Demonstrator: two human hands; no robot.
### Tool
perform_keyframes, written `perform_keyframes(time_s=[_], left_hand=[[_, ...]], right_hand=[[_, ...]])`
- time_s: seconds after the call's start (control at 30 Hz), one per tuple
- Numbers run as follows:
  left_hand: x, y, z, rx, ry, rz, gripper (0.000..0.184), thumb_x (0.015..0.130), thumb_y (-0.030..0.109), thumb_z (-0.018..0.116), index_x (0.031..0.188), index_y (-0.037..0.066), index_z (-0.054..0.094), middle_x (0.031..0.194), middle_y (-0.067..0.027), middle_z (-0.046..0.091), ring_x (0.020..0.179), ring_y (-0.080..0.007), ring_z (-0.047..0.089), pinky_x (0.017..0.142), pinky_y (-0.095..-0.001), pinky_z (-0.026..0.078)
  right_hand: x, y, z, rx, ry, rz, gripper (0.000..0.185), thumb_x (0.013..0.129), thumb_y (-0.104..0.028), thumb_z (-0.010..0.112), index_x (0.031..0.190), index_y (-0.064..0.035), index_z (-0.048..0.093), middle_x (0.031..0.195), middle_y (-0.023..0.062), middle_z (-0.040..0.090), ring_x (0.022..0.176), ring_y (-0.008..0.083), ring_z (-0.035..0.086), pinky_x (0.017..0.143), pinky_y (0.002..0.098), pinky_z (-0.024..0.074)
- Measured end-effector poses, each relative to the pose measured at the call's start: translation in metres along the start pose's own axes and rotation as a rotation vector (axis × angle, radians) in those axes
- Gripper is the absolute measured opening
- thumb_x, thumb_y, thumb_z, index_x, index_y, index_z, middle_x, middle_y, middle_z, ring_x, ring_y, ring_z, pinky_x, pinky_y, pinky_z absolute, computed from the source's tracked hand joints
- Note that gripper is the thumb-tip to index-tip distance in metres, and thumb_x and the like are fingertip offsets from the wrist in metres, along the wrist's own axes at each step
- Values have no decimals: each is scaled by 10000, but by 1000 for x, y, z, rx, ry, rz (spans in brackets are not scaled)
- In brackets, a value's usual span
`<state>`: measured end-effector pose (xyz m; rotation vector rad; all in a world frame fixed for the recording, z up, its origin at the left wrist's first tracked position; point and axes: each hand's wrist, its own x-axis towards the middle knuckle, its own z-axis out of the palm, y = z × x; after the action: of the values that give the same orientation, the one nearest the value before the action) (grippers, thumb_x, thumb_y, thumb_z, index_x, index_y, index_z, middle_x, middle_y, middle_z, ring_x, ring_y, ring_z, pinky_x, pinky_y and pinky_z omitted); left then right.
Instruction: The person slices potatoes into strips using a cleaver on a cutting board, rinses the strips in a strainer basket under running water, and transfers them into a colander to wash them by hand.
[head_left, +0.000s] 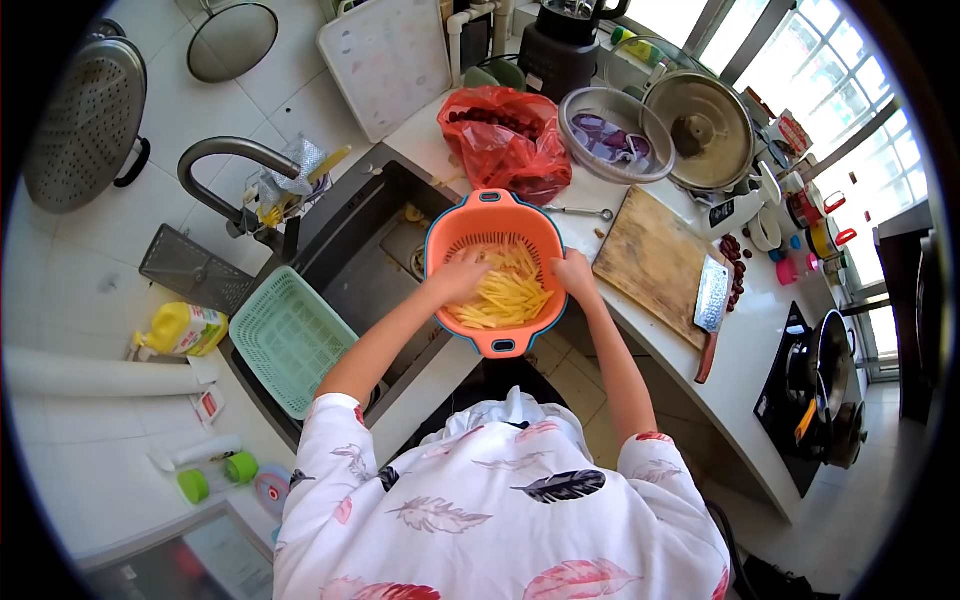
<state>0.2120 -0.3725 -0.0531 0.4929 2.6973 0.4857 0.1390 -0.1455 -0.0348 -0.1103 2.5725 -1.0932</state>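
An orange colander [497,344] with a blue-edged rim sits between my hands at the sink's right edge, with slots along its inner wall. Pale yellow cut strips [510,297], which look like potato, lie in it, seemingly in water. My left hand [460,278] reaches over the left rim and touches the strips; its fingertips are blurred and partly hidden among them. At the right side, my right hand [574,274] is closed on the colander's rim, thumb on the inside.
Left of the colander are the dark sink [385,255], faucet [225,150] and a green basket [290,340]. On the counter to the right lie a red plastic bag [510,150] of dark red fruit, a cutting board [650,255] and a cleaver [712,300]. A stove [790,400] stands farther right.
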Motion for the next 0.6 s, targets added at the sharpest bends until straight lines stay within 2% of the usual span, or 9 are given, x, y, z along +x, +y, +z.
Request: perform_keyframes(time_s=[0.03,0.1,0.13,0.23,0.33,0.37,0.4,0.47,0.6], left_hand=[[6,-3,1,3,0,1,671,650,215,661,1242,136,355,1260,-178,291,1185,-411,246,956,-406,307],[15,-2,3,-64,160,-122,637,665,133,619,1236,121,336,1237,-188,297,1178,-428,242,928,-454,319],[20,3,5,-62,159,-120,637,665,133,619,1236,121,336,1237,-188,297,1178,-428,242,928,-454,319],[37,34,13,-49,364,-284,626,684,125,578,1249,113,307,1223,-195,301,1176,-446,230,899,-517,306],[38,62,18,12,109,-217,722,682,241,573,1308,121,235,1328,-207,199,1228,-436,159,942,-590,183],[33,65,19,-10,29,-188,781,680,287,571,1343,146,182,1380,-198,115,1260,-427,94,967,-595,126],[27,67,16,-10,29,-190,781,680,287,571,1343,146,182,1380,-198,115,1260,-427,94,967,-595,126],[9,68,5,57,-156,-56,803,694,328,556,1361,184,133,1390,-200,93,1274,-424,46,981,-593,84],[-18,56,-23,143,-332,-155,764,741,403,519,1364,216,119,1396,-197,90,1281,-419,10,989,-586,35]], right_hand=[[-2,-2,-1,3,-8,-1,322,640,-198,471,800,55,589,814,274,573,822,388,552,724,406,432],[-7,-8,-3,1,-15,0,325,645,-203,471,806,54,587,812,274,573,818,390,551,720,408,432],[-9,-10,-3,-4,-23,2,328,649,-207,472,812,53,586,809,273,572,814,393,550,716,409,433],[-10,-9,-3,1,-35,-4,332,655,-214,475,809,58,584,802,274,572,811,397,549,718,413,434],[-4,-3,1,-5,-17,4,329,656,-211,476,803,64,583,800,276,570,813,398,547,725,415,434],[-1,0,3,-6,-19,3,329,656,-211,476,803,64,583,800,276,570,813,398,547,725,415,434],[0,2,3,-8,-12,-3,327,657,-208,476,804,66,581,799,277,570,811,398,547,725,414,435],[0,2,5,-9,-8,-6,326,658,-204,475,805,68,580,799,278,570,809,398,547,726,412,437],[-5,-3,0,3,-25,9,314,661,-199,476,811,52,587,798,272,573,817,401,544,726,420,431]])
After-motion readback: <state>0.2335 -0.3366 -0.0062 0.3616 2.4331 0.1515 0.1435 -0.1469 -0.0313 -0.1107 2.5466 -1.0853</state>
